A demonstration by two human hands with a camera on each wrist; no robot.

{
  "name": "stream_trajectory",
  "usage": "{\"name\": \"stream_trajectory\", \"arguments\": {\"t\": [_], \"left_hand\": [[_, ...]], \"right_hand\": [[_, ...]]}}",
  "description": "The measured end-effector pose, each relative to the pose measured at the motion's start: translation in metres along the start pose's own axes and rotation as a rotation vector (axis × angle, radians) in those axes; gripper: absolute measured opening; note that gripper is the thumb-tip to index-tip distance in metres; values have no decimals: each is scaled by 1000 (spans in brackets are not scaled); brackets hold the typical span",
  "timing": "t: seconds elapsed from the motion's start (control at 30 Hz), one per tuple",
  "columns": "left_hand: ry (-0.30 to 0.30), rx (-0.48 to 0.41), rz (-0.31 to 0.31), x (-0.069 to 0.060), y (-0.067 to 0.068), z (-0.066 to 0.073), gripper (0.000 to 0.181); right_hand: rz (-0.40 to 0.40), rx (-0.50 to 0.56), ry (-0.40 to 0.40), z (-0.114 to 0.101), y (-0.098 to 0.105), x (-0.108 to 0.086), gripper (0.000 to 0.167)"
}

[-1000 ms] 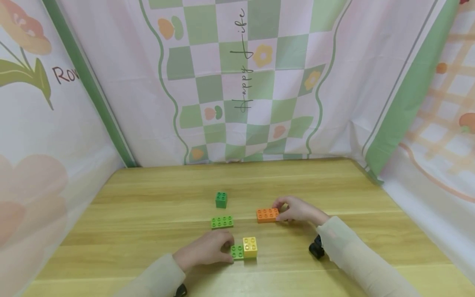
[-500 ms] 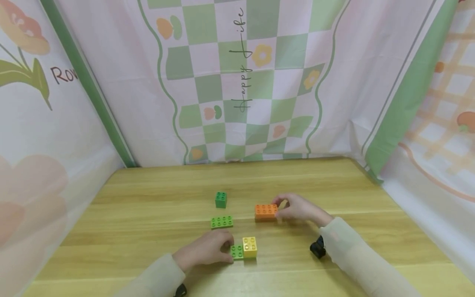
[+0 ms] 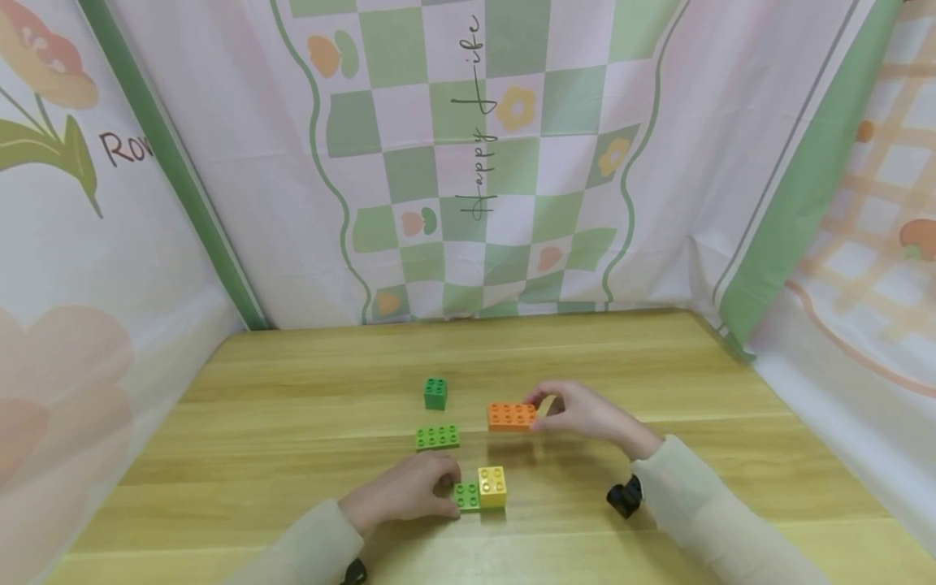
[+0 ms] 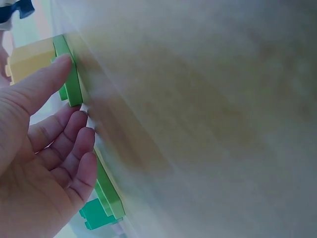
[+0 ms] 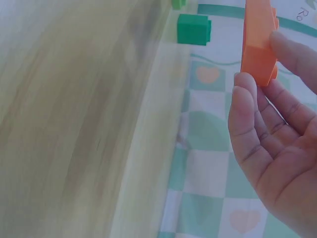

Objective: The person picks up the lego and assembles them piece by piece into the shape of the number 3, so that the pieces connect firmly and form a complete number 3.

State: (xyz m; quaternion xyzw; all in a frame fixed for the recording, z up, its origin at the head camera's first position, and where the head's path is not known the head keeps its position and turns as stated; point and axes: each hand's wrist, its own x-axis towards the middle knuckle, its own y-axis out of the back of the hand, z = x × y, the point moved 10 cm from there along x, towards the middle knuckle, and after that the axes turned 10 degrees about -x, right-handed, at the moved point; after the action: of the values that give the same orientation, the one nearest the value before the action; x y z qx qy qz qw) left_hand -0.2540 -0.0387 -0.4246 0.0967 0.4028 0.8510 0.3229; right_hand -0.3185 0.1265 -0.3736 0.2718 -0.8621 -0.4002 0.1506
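My right hand [image 3: 581, 413] pinches the right end of an orange toy brick [image 3: 511, 417], two studs wide, and holds it above the table. In the right wrist view that orange brick [image 5: 258, 47] sits between thumb and fingertips. My left hand [image 3: 411, 487] grips the left end of a light green flat brick [image 3: 466, 496] on the table. A yellow square brick [image 3: 492, 486] is on its right part. The left wrist view shows the thumb across the light green brick [image 4: 72, 82], with the yellow brick [image 4: 33, 60] beyond.
Another light green flat brick [image 3: 437, 438] lies just behind my left hand. Farther back stands a dark green square brick [image 3: 435, 394]. All are on a wooden table [image 3: 292, 390], with patterned cloth [image 3: 468, 162] hanging at its back and sides.
My right hand has lifted the orange brick off the table and moved it to the left. The left hand and the other bricks have stayed put.
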Motion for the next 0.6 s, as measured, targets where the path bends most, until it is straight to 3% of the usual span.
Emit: {"name": "stream_trajectory", "arguments": {"t": [0.6], "left_hand": [[0, -20, 25, -1, 2, -2, 34]], "right_hand": [[-7, 25, 75, -39, -7, -8, 30]]}}
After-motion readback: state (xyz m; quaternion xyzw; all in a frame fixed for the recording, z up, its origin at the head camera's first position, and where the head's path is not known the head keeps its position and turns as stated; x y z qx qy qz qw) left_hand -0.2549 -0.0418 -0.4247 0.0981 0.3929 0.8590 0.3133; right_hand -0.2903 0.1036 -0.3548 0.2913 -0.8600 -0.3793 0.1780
